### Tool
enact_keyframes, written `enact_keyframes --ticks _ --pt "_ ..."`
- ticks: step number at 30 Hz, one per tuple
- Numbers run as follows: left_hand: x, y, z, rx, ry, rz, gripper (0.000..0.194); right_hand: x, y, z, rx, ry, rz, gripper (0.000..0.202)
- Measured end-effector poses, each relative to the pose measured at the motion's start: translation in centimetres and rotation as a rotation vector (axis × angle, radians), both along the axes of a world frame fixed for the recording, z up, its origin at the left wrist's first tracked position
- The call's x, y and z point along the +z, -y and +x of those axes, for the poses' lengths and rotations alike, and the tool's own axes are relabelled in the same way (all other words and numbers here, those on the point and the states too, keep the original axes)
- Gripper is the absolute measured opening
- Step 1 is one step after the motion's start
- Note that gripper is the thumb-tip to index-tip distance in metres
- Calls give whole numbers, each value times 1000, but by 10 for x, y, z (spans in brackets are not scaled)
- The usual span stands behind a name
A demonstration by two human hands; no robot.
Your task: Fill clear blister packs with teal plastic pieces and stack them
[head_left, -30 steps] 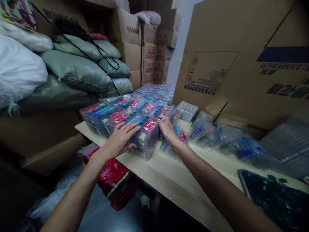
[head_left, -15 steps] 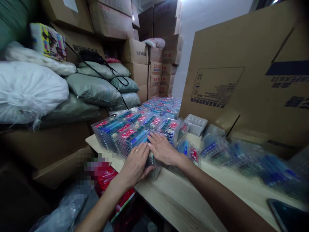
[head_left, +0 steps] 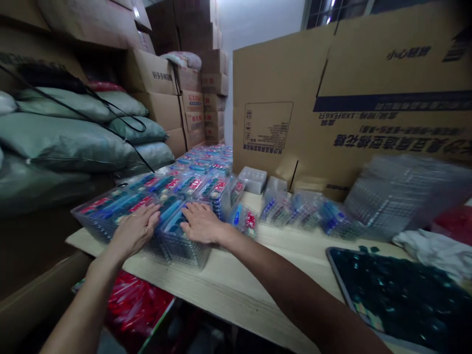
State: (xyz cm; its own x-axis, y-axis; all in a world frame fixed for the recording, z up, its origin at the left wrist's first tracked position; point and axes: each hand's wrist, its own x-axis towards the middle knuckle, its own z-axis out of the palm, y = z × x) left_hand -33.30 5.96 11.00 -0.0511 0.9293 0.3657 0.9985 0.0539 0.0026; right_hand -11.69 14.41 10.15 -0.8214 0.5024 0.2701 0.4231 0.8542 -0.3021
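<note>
Stacks of clear plastic packs (head_left: 188, 248) stand in rows at the left of the table, with blue, dark green and red pieces inside. My right hand (head_left: 201, 222) lies with outstretched fingers on top of the nearest stack. On a neighbouring stack to the left rests my left hand (head_left: 137, 227), palm down, its fingers extended. Neither hand is wrapped around anything. A single pack (head_left: 244, 221) with blue and red contents sits just right of my right hand.
A large cardboard box (head_left: 280, 118) stands behind the table (head_left: 236, 290). Along it are a white compartment tray (head_left: 252, 179), several leaning packs (head_left: 309, 209) and stacked empty clear trays (head_left: 398, 191). A tray of dark green pieces (head_left: 405, 295) is front right. Sacks (head_left: 62, 142) are piled left.
The view has turned to the right, bringing the tray of dark green pieces into sight. My hands, close together on one stack before, are now apart on neighbouring stacks.
</note>
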Motion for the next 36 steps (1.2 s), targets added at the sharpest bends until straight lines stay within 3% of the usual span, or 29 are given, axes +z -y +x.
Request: enact_keyframes --ticks 2,7,15,20,24,32,36 --pt "-1 -2 -3 8 2 -65 56 2 0 2 12 -12 13 53" --pt "-7 8 -1 62 49 -31 52 -1 1 4 1 -52 20 48" --pt "24 -13 -4 -30 86 -80 55 -10 2 -3 -23 -80 117 45" --pt "7 -29 6 -19 40 -266 63 -6 2 -4 -28 -76 111 43" --pt "-4 -30 1 9 34 -327 66 -7 2 -1 -25 -123 136 42" --pt "-1 -26 11 19 9 -326 62 -14 2 3 -23 -143 103 38" --pt "1 -29 9 28 17 -353 64 -6 -1 -2 -25 -95 76 38"
